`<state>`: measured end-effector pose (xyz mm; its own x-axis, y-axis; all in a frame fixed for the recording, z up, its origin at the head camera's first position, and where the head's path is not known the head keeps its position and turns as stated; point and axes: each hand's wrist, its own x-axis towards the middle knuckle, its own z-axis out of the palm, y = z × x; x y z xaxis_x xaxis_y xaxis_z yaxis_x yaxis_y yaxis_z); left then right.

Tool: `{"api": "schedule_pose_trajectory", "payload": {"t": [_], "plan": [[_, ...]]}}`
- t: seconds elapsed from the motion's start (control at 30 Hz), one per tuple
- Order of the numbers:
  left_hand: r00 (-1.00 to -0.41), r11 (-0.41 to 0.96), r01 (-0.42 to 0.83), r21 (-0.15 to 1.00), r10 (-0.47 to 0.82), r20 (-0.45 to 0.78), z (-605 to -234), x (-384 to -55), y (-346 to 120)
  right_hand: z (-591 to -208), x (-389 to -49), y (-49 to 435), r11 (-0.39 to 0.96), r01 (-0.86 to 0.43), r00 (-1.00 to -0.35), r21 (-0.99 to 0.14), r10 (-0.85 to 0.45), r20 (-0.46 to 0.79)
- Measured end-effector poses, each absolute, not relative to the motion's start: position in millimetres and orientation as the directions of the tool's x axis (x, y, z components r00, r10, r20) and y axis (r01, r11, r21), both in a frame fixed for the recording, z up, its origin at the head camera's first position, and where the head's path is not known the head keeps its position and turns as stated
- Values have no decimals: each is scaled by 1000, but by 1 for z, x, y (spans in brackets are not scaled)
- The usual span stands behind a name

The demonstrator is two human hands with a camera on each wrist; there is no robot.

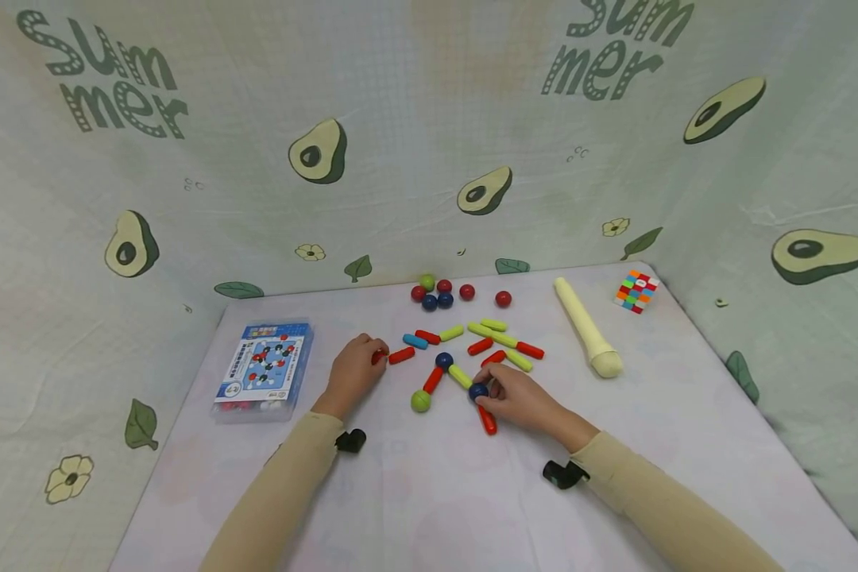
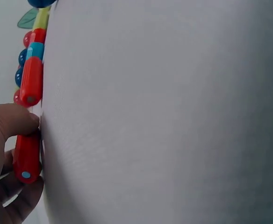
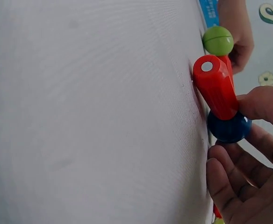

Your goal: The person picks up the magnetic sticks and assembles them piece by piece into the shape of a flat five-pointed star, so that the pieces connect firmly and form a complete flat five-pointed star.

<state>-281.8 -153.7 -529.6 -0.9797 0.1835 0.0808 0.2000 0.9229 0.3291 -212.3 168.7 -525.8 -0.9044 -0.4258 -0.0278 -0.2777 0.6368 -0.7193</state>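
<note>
Where our left grip works: thumb and fingers pinch a short red stick, its pale blue end facing the left wrist camera.
Next in line: another red stick lies on the bench, near the pinched one and almost end to end with it.
Right grip: we hold a blue ball between thumb and fingers.
Chain: from that ball one red piece points toward us, and a yellow-green stick runs to a second blue ball; there a red link slants down to a green ball.
Loose sticks: beyond the chain we see red, yellow-green and one blue stick, scattered.
Loose balls: red, blue and green ones sit farther back, mostly bunched, with one red ball apart at the right.
Left side: a box with a printed front lies flat.
Right side: a pale yellow club lies aslant, and a puzzle cube rests near the back corner.
Backdrop: avocado-print cloth.
</note>
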Motion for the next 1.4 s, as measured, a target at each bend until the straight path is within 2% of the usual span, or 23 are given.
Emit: {"api": "schedule_pose_trajectory", "payload": {"t": [0.2, 0.37, 0.7, 1.07, 1.4], "plan": [[-993, 912, 113, 395, 92, 71, -531, -278, -158, -527, -212, 168, 634, -277, -905, -722, -425, -26], [-996, 874, 91, 477, 77, 48, -528, -274, -163, -528, -213, 169, 632, -286, -904, -721, -428, -17], [-993, 775, -23, 632, 58, -107, -514, -250, -160, -526, -212, 169, 631, -291, -903, -719, -429, -11], [-985, 706, -11, 708, 113, -128, -518, -222, -153, -527, -212, 169, 630, -300, -902, -716, -432, -3], [-976, 647, -38, 761, 141, -168, -522, -211, -149, -527, -211, 170, 629, -301, -901, -717, -433, -2]]}}
